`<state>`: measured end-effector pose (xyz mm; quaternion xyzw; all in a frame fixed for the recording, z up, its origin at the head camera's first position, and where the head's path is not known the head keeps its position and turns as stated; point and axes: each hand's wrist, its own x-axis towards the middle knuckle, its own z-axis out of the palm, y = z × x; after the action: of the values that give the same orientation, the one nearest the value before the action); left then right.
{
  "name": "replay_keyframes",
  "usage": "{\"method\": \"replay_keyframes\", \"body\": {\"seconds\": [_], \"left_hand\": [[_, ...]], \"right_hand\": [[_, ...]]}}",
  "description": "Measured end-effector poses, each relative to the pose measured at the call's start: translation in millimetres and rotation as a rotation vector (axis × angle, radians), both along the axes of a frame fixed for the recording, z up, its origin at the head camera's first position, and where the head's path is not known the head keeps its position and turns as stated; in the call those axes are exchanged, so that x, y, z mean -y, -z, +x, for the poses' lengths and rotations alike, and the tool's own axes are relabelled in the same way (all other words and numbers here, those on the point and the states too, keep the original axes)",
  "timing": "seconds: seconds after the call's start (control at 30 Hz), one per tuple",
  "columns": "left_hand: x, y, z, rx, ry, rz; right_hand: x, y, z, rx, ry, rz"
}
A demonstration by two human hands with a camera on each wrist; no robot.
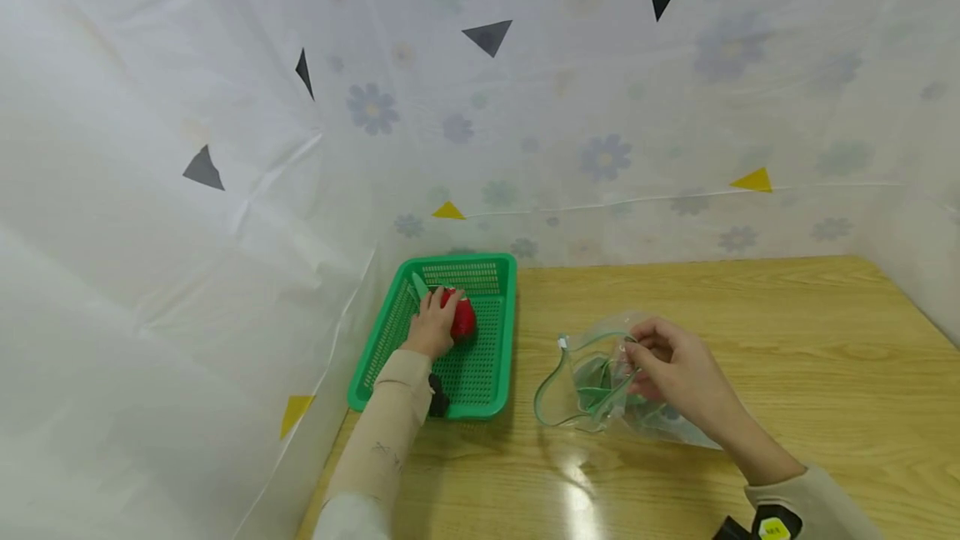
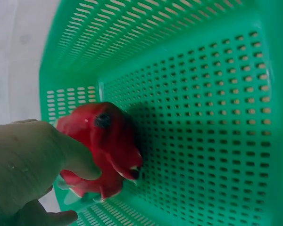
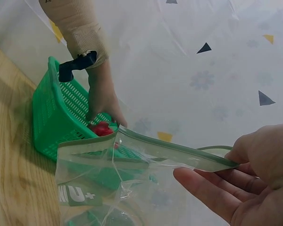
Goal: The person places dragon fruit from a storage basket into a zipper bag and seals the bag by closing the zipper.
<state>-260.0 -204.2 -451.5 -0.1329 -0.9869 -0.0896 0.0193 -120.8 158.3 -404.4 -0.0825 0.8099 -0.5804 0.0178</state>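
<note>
In the head view my left hand (image 1: 433, 327) reaches into the green plastic basket (image 1: 508, 340), its fingers over a red lumpy thing (image 1: 465, 322). The left wrist view shows my thumb (image 2: 80, 160) against this red thing (image 2: 106, 141), which has a dark spot and pale-tipped lobes; my other fingers are partly hidden. My right hand (image 1: 686, 373) pinches the rim of a clear zip bag (image 1: 555, 394) with green edging. Its mouth gapes toward the basket, and green printing (image 3: 80, 195) shows on its side in the right wrist view.
A pale green pointed piece (image 1: 418, 283) stands in the basket's far left corner, beside the red thing. The wooden table (image 1: 787, 315) runs under the basket and bag. White sheeting (image 1: 525, 148) with flower prints hangs behind and on the left.
</note>
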Motion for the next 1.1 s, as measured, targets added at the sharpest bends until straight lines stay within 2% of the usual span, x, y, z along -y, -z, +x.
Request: {"method": "replay_keyframes", "body": {"seconds": [0.07, 0.17, 0.3, 0.43, 0.63, 0.9, 1.1], "left_hand": [[1.4, 1.7, -1.3, 0.041, -0.019, -0.028], [2.2, 4.1, -2.4, 0.046, -0.045, -0.078], [0.2, 5.6, -4.6, -0.003, -0.052, -0.136], [-4.5, 6.1, -9.6, -0.043, -0.020, -0.179], [-10.8, 1.6, -9.8, -0.060, 0.006, -0.161], [-11.6, 7.3, -6.7, -0.066, -0.051, -0.168], [-10.0, 9.4, -8.2, -0.107, -0.080, -0.161]], "right_hand": [[0.3, 0.4, 0.5, -0.001, 0.000, 0.001], [0.6, 0.4, 0.9, 0.001, 0.000, 0.000], [0.7, -0.2, 0.8, 0.001, 0.001, -0.001], [1.0, 0.1, 0.4, -0.013, 0.000, -0.001], [2.5, 1.3, -0.3, -0.002, -0.005, -0.027], [6.2, 2.0, 0.9, 0.000, -0.007, -0.048], [7.6, 1.3, 1.8, 0.012, -0.004, -0.049]]}}
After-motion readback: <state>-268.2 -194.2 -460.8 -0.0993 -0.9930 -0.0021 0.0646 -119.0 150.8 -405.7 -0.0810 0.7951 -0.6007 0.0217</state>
